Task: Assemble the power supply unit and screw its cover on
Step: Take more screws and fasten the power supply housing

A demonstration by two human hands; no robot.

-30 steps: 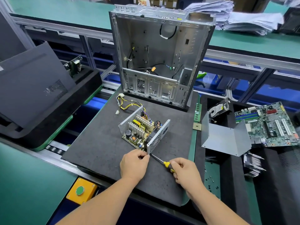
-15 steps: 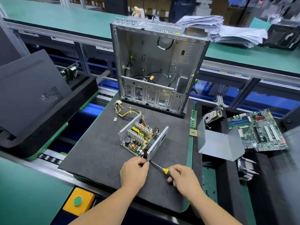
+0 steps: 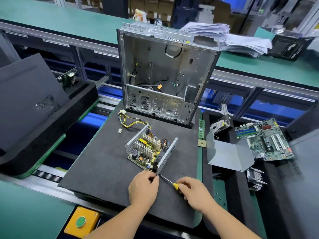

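Little has changed — the left hand (image 3: 144, 188) still pinches at the near corner of the power supply unit (image 3: 150, 150) on the mat (image 3: 103, 161), and the right hand (image 3: 194, 190) keeps gripping the screwdriver (image 3: 168, 181) there. The cover (image 3: 227, 152) lies far right — not yet fitted.

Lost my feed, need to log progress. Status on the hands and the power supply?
Right hand gripping screwdriver, tip at power supply near corner. Left hand pinching there. Cover off, lying right of mat. Nothing blocking.
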